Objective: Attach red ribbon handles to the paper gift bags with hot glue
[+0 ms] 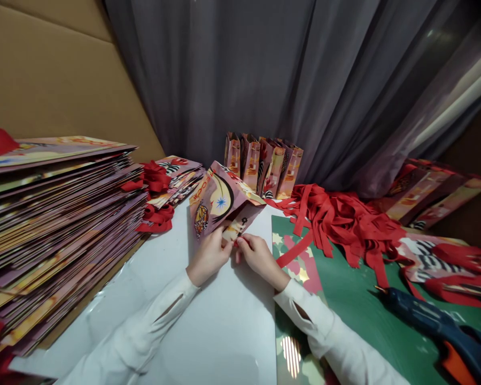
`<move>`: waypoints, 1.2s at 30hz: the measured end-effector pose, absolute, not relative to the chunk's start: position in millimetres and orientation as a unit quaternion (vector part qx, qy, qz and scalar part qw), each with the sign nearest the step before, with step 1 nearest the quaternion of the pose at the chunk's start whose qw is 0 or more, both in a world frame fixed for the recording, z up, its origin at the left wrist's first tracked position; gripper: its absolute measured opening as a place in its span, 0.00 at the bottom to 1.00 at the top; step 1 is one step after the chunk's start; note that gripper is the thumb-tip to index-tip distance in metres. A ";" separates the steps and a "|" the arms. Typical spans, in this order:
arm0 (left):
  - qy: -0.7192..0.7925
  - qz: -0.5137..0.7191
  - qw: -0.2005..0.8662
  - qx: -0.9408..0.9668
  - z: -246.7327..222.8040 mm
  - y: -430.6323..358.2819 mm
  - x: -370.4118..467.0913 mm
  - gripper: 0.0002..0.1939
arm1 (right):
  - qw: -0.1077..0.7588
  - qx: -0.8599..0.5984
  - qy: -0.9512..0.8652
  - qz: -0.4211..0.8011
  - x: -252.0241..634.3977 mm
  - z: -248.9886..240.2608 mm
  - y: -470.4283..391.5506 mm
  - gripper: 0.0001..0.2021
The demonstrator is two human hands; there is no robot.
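A patterned paper bag with a butterfly and a blue star lies tilted over the white tabletop, its near end toward me. My left hand is closed on the near edge of the bag, thumb and fingers pinching it. My right hand meets it there, thumb and forefinger pressed together. A small bit of red, looking like ribbon, shows at the right fingertips; most of it is hidden by the fingers. Beyond the right wrist, one red ribbon strip runs out from a tangled pile of red ribbons.
At left rises a tall stack of flat bags. Several upright bags stand by the grey curtain. A blue glue gun lies on the green sheet at right, near a bag with red ribbons.
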State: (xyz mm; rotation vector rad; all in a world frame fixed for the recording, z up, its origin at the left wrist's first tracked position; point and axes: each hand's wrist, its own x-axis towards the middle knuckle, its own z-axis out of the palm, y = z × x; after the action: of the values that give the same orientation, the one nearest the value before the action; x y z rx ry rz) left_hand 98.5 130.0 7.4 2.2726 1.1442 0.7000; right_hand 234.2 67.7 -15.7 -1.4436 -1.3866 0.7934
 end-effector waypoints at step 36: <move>0.385 0.327 0.276 0.818 4.9 129.4 98.3 0.18 | 0.539 -0.608 -0.539 0.225 215.3 -23.2 58.5 0.08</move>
State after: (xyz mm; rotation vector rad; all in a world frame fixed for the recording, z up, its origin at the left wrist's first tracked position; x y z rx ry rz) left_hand 98.3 129.4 4.9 2.1977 1.0332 0.8784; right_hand 215.3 58.5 -23.2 -1.4451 -1.2809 0.5346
